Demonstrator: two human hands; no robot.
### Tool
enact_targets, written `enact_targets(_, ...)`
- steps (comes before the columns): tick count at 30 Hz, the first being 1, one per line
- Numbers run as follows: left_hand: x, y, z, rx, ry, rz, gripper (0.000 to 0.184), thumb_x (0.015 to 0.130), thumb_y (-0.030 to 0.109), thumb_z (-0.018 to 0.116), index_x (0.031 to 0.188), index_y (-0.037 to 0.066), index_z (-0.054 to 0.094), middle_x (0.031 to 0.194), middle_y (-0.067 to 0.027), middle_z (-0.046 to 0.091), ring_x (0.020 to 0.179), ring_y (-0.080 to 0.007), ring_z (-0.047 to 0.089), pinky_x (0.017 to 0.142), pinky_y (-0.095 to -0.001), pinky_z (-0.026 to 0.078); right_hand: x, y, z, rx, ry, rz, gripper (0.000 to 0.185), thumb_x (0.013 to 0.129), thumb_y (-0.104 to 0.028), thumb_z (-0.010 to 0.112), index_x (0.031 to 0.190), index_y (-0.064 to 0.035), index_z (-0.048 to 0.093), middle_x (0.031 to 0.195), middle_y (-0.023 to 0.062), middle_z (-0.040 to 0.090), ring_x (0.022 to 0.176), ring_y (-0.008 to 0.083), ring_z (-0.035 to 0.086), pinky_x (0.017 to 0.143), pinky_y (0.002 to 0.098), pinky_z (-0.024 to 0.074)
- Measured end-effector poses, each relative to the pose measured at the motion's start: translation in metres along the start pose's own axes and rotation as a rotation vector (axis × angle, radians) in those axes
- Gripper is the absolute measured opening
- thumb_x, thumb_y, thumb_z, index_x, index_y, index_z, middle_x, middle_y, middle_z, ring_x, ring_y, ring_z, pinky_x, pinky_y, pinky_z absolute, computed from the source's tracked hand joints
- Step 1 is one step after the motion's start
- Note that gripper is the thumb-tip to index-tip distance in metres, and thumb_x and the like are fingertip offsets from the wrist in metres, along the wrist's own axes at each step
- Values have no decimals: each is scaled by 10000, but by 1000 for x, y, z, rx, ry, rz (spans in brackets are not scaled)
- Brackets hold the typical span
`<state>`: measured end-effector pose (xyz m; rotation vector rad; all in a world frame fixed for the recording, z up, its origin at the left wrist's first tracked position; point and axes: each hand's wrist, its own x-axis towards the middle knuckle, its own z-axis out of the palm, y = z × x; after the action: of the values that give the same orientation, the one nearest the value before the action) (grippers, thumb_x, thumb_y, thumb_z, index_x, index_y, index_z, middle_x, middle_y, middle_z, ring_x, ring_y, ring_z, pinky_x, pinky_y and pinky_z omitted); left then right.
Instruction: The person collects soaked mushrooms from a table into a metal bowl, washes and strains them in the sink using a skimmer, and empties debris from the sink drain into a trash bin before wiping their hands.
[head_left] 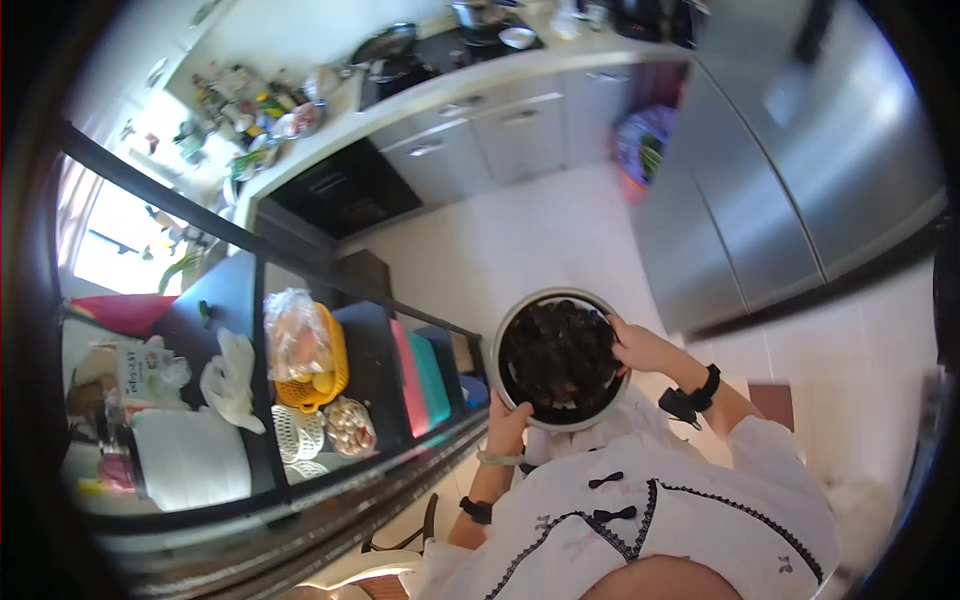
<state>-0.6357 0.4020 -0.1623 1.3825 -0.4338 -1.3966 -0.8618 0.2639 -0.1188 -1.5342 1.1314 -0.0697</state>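
Observation:
A round metal bowl (556, 292) is held in front of my body at about waist height. Dark, crinkled pieces (560, 350) fill much of it; they resemble wood ear mushrooms, though their kind is not certain. My left hand (508, 422) grips the near left rim, thumb over the edge. On the right side of the rim, my right hand (640, 346) is closed round the bowl, its fingers partly hidden. Both wrists wear black bands.
On my left, a dark-framed shelf holds a yellow basket (338, 352), plastic bags (233, 380) and a white container (190, 460). A steel refrigerator (780, 160) stands on the right. Ahead, a counter (425, 108) carries a stove and pans; a lined bin (640, 150) stands near the refrigerator.

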Motion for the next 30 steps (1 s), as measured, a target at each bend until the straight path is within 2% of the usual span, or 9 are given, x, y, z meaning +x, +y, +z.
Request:
enact_targets(4, 58, 50, 9, -71, 172, -9, 568, 639, -99, 478, 1170, 73, 369, 922, -75, 523, 716, -162, 561, 544, -255, 496, 102, -26, -38, -22, -102, -155, 439, 767, -28, 341, 1194, 47, 267, 775, 233, 582, 533, 251, 618, 518, 360, 521)
enact_targets(6, 91, 64, 13, -70, 293, 38, 567, 641, -95, 474, 1173, 68, 365, 938, -84, 520, 740, -175, 558, 570, -266, 490, 176, -31, -62, -449, -57, -471, 446, 764, -39, 355, 1193, 51, 275, 795, 245, 583, 535, 246, 621, 519, 354, 525)
enact_targets(7, 111, 59, 9, -109, 324, 123, 565, 638, -104, 475, 1167, 63, 365, 945, -91, 519, 750, -189, 553, 596, -277, 487, 178, -81, -85, -98, -289, -179, 430, 757, -45, 367, 1171, 52, 297, 766, 235, 593, 536, 244, 623, 516, 354, 522)
enact_targets(14, 201, 124, 9, -397, 469, 184, 535, 615, -116, 482, 1120, 30, 384, 1014, -116, 509, 871, -220, 557, 709, -311, 496, 333, -181, -111, -351, -555, -259, 446, 776, -68, 357, 1202, 38, 275, 739, 172, 601, 528, 214, 618, 498, 337, 518)
enact_targets(20, 304, 165, -45, -501, 622, 368, 600, 590, -123, 481, 1158, 38, 378, 995, -113, 523, 824, -223, 572, 603, -294, 502, 464, -259, -87, -483, -504, -358, 439, 736, -117, 418, 1161, -13, 386, 729, 218, 599, 609, 285, 615, 549, 397, 495)
enact_targets(21, 314, 184, -46, -492, 658, 310, 631, 564, -125, 479, 1165, 40, 380, 994, -110, 526, 836, -220, 569, 634, -289, 493, 510, -231, -72, -589, -345, -646, 394, 736, -119, 423, 1116, -14, 425, 767, 223, 598, 657, 300, 615, 597, 395, 492)
enact_targets(22, 330, 199, -48, -511, 672, 331, 629, 560, -121, 470, 1163, 32, 379, 992, -107, 529, 828, -212, 571, 650, -287, 489, 523, -251, -75, -602, -346, -661, 365, 739, -141, 450, 1080, -12, 449, 785, 217, 597, 688, 305, 612, 640, 391, 488)
enact_targets(24, 346, 225, -60, -525, 722, 349, 615, 565, -114, 464, 1158, 28, 381, 967, -101, 536, 813, -204, 572, 644, -282, 485, 551, -282, -71, -433, -559, -484, 358, 739, -156, 474, 1065, -8, 456, 784, 203, 601, 652, 289, 613, 603, 385, 493)
enact_targets(30, 416, 268, -124, -520, 952, 261, 531, 616, -98, 490, 1108, 64, 371, 846, -66, 531, 627, -166, 554, 433, -259, 444, 659, -381, -30, -476, -745, -475, 319, 734, -143, 456, 1018, 1, 474, 704, 169, 602, 550, 243, 610, 530, 361, 503)
